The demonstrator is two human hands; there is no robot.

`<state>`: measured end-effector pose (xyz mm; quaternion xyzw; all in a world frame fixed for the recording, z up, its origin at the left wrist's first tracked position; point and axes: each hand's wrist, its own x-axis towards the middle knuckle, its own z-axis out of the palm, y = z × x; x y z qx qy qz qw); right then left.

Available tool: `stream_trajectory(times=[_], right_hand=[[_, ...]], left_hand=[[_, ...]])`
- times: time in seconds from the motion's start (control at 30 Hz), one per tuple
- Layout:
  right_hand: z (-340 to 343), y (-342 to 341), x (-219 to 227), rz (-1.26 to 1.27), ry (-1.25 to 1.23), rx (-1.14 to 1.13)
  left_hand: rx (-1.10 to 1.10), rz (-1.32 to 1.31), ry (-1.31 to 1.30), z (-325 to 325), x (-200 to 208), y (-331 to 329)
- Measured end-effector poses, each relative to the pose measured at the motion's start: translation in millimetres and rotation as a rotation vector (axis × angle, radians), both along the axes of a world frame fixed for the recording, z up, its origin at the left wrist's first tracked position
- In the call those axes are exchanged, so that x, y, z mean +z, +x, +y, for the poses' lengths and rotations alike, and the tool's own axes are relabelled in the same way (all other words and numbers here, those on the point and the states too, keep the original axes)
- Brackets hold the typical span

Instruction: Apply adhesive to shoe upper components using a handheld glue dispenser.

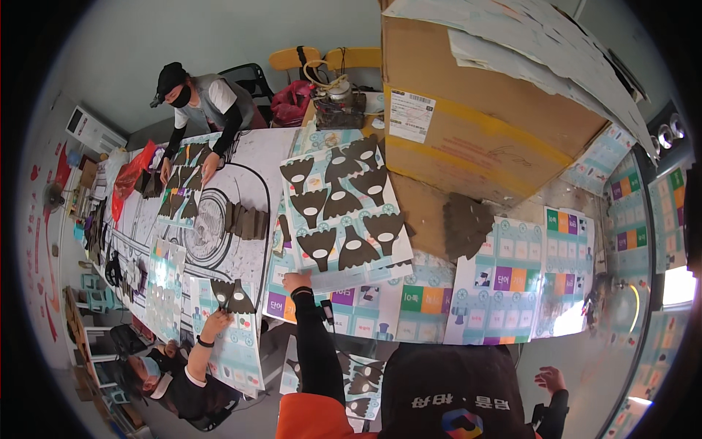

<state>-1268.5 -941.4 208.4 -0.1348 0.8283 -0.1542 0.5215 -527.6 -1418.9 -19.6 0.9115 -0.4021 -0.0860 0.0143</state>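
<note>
My left hand (296,282) is closed on the near left corner of a light printed sheet (338,279). Several dark, fan-shaped pieces (338,200), most with a white oval, lie on that sheet in rows. The sheet rests tilted over other printed sheets on the table. Low at the right, off the table's near edge, my right hand (550,379) holds nothing, its fingers apart and loosely bent. A stack of similar dark pieces (468,227) sits right of the sheet, beside the big carton.
A large cardboard carton (475,124) topped with sheets stands at the back right. More printed sheets (499,282) cover the near right table. Across the table one co-worker (197,106) handles dark pieces; another (175,377) works at the left. A dark stack (246,221) lies mid-table.
</note>
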Motion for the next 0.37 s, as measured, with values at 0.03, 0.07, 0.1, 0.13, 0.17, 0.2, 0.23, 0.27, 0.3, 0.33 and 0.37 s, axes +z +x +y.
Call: stream_trajectory(times=[0.03, 0.07, 0.1, 0.13, 0.17, 0.2, 0.23, 0.27, 0.3, 0.33, 0.37], right_hand=[[0.2, 0.7, -1.7, -0.008, -0.003, 0.002], [8.4, 3.3, -1.9, -0.012, 0.024, -0.022], [15.5, 4.1, -2.1, -0.016, 0.052, -0.041], [23.0, 6.9, -1.1, -0.003, 0.057, -0.065], [27.7, 9.9, -1.4, 0.002, 0.063, -0.071], [29.8, 10.4, -3.1, 0.0, 0.068, -0.067], [30.9, 9.1, -4.7, 0.003, 0.068, -0.08], [32.9, 10.4, -5.4, 0.0, 0.077, -0.078], [32.8, 8.8, -8.4, -0.013, 0.082, -0.068], [33.3, 7.1, -10.6, -0.014, 0.084, -0.064], [30.6, 3.7, -13.3, -0.031, 0.073, -0.061]], left_hand=[[-0.022, 0.072, -0.002, 1.4, -2.5, 18.3], [-0.041, 0.316, -0.099, -2.2, 1.7, 24.1], [-0.053, 0.354, -0.092, -3.3, 8.3, 25.9], [0.081, 0.622, -0.181, -3.8, 17.6, 15.6], [0.224, 0.884, -0.265, -3.6, 30.2, 7.2], [0.202, 1.088, -0.268, -0.2, 39.0, 13.3], [0.178, 1.294, -0.267, 2.7, 46.8, 17.8], [0.179, 1.356, -0.297, 4.0, 60.3, 8.5], [0.171, 1.355, -0.29, 5.7, 59.9, 10.7], [0.148, 1.417, -0.359, 7.2, 61.4, 17.0], [0.125, 1.475, -0.438, 10.0, 55.7, 33.7]])
